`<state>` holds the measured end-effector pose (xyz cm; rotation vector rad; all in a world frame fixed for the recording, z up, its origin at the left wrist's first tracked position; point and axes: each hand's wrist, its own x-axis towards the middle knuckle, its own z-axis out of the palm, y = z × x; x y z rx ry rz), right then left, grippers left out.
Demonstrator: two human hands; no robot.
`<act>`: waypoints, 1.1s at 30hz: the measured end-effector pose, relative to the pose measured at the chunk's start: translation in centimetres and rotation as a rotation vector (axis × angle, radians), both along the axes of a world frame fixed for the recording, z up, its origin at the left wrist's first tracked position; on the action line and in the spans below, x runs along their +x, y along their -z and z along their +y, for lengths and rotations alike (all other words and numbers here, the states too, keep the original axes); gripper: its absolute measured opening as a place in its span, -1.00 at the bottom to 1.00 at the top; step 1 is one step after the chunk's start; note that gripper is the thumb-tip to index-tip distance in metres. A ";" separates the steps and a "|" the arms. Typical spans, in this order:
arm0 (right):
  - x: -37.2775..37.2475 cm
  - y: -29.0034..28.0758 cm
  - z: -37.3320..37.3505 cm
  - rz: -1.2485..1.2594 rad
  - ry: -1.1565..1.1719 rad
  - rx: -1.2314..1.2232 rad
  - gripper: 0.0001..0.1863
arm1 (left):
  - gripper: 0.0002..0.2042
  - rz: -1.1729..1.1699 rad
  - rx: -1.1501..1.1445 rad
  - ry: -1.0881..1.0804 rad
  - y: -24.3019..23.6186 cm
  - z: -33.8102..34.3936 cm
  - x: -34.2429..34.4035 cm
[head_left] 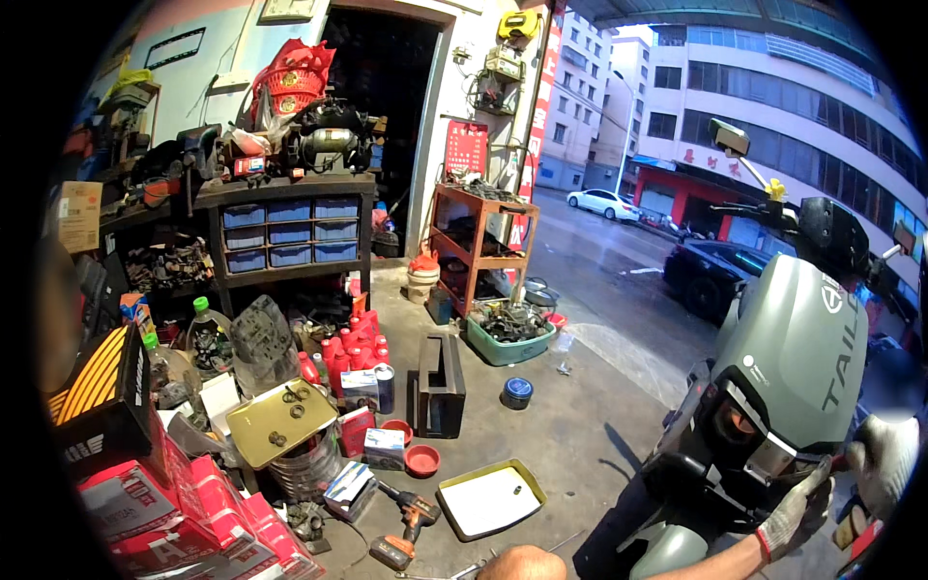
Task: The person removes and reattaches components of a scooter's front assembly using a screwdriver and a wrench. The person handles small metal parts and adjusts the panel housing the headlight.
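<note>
A grey-green motor scooter (802, 348) stands close at the right, its handlebar and mirrors at the top and a dark lamp unit (735, 422) low on its front. My right hand (795, 512), in a pale work glove with a red cuff, reaches in from the lower edge. It touches the scooter's lower side, its fingers stretched out along the bodywork. No held tool shows there. My left hand is out of view. A bare knee (527, 565) shows at the bottom. Near it on the floor lies an orange-and-black cordless drill (408, 522).
A yellow-rimmed tray (491, 498), red bowls (421, 461) and a black metal frame (442, 387) are on the floor. Red boxes (213, 512) fill the lower left. A green tub (510, 340) holds parts. Beside the scooter is a blurred white shape (884, 464).
</note>
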<state>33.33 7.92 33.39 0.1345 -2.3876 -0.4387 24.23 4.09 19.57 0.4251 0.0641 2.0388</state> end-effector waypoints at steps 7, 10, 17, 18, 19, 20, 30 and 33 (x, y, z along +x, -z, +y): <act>0.3 -3.0 -5.6 -0.284 0.205 0.103 -0.76 | -0.68 -0.020 0.112 0.082 -1.7 -2.2 0.5; -2.3 -3.6 -7.5 -0.372 0.461 -0.198 -0.84 | -0.71 0.015 0.136 -0.048 1.2 -0.6 -1.6; -0.3 -4.6 -6.8 -0.514 0.348 0.036 -0.76 | -0.72 -0.013 0.303 0.140 -0.4 0.3 -0.3; -0.5 -4.6 -6.5 -0.492 0.450 -0.160 -0.81 | -0.74 -0.053 0.299 0.159 0.0 1.0 -0.2; -0.6 -4.5 -6.2 -0.493 0.491 -0.083 -0.82 | -0.74 -0.034 0.310 0.175 0.4 1.4 -0.1; -0.6 -4.4 -6.0 -0.513 0.423 0.002 -0.83 | -0.74 -0.008 0.308 0.170 0.5 1.1 -0.5; -2.2 -4.3 -6.8 -0.464 0.601 -0.216 -0.81 | -0.70 0.000 0.235 0.122 0.6 0.8 -1.2; -2.1 -3.8 -7.6 -0.504 0.293 0.351 -0.78 | -0.76 -0.035 0.203 0.076 1.7 0.6 -0.6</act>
